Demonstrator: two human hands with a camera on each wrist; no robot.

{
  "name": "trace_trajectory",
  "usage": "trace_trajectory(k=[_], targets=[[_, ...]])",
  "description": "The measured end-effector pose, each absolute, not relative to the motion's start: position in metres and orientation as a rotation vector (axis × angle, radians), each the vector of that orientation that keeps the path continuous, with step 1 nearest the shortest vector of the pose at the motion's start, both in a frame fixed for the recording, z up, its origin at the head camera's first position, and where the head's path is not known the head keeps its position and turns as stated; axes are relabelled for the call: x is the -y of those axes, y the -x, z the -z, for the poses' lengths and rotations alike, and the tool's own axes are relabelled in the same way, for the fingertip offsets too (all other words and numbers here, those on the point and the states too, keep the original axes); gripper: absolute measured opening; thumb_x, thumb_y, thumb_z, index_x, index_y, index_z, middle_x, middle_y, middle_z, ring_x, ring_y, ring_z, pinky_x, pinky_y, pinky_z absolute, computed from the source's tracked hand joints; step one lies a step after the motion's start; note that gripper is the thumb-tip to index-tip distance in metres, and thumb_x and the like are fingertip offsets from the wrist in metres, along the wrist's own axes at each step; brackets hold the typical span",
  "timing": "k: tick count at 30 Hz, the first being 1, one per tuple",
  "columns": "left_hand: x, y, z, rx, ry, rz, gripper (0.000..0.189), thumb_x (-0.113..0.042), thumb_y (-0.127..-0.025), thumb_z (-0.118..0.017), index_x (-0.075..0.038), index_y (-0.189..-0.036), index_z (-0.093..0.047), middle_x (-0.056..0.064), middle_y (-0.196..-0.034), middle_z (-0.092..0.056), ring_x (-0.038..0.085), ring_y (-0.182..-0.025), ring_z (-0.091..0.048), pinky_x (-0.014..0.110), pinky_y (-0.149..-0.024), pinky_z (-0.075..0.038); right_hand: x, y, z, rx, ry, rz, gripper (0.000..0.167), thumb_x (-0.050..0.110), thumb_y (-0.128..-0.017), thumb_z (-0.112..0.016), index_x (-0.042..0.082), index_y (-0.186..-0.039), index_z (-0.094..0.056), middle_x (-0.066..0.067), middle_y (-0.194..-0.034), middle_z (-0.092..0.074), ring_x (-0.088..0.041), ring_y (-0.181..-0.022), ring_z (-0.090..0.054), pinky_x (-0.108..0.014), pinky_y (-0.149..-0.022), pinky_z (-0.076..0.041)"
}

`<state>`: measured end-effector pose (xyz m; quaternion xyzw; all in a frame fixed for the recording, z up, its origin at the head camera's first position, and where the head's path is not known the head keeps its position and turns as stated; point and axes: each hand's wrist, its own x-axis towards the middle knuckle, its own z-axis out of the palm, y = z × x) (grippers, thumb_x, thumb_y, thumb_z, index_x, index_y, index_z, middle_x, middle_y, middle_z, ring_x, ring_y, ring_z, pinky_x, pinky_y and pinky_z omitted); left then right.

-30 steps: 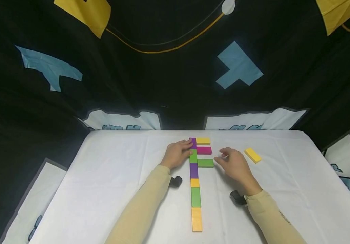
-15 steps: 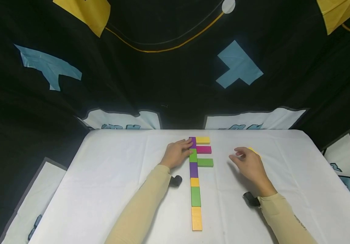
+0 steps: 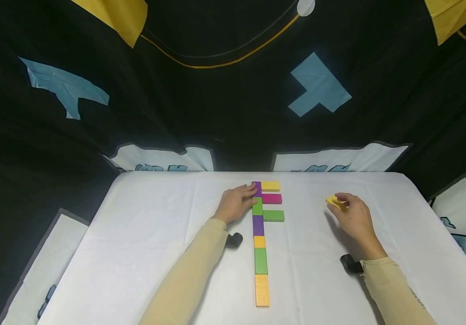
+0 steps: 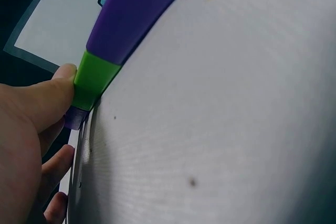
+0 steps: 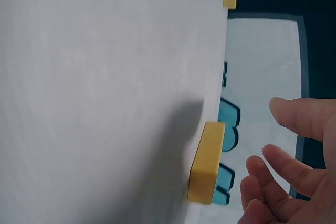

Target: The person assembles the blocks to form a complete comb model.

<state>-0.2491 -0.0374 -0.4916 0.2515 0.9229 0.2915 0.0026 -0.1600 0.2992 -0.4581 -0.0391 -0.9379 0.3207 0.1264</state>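
My left hand rests at the far end of a column of flat blocks, its fingers on the far purple block. In the left wrist view, its thumb touches the edge of a green block, beside a longer purple block. My right hand hovers by a loose yellow block to the right. In the right wrist view this yellow block lies on the cloth, with thumb and fingers spread apart and a gap between them and it.
Yellow, magenta and green blocks stick out rightward from the column. Nearer blocks are purple, orange, green and light orange. A white cloth covers the table, with a black curtain behind.
My right hand has moved rightward from beside the green side block to the loose yellow block, now partly covering it. The left hand has stayed in place.
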Motion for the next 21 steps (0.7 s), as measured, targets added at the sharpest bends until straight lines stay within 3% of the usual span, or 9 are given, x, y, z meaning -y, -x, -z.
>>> trace_trajectory(k=[6,12,16,21], targets=[[0.037,0.25,0.492,-2.893,-0.787,-0.907,0.043,-0.033,-0.1,-0.062,-0.018,-0.14,-0.06,-0.006,-0.152,-0.047,0.024,-0.143,-0.042,0.048,-0.119,-0.029,-0.308,0.166,0.459,2.843,0.177,-0.891,0.052,0.014,-0.095,-0.068,-0.013,-0.136,-0.052,-0.035,-0.125,-0.057,-0.05,-0.112,-0.056,-0.059,-0.09,-0.049],[0.036,0.25,0.493,-2.892,-0.781,-0.897,0.043,-0.034,-0.1,-0.062,-0.019,-0.14,-0.06,-0.007,-0.153,-0.047,0.024,-0.143,-0.042,0.048,-0.119,-0.028,-0.314,0.17,0.463,2.977,0.245,-0.837,0.051,0.011,-0.094,-0.067,-0.015,-0.134,-0.051,-0.036,-0.121,-0.058,-0.046,-0.105,-0.056,-0.058,-0.089,-0.049],[0.037,0.25,0.493,-2.895,-0.787,-0.892,0.043,-0.034,-0.1,-0.061,-0.018,-0.14,-0.06,-0.006,-0.153,-0.047,0.024,-0.143,-0.042,0.048,-0.119,-0.029,-0.318,0.171,0.464,3.023,0.219,-0.807,0.045,0.007,-0.094,-0.066,-0.013,-0.133,-0.054,-0.037,-0.121,-0.056,-0.048,-0.107,-0.054,-0.061,-0.092,-0.048],[0.037,0.25,0.492,-2.895,-0.796,-0.908,0.043,-0.033,-0.1,-0.062,-0.017,-0.139,-0.06,-0.005,-0.152,-0.047,0.025,-0.142,-0.043,0.048,-0.119,-0.029,-0.323,0.174,0.465,3.034,0.173,-0.823,0.039,-0.002,-0.095,-0.057,-0.004,-0.134,-0.059,-0.037,-0.134,-0.05,-0.055,-0.122,-0.044,-0.069,-0.099,-0.04]])
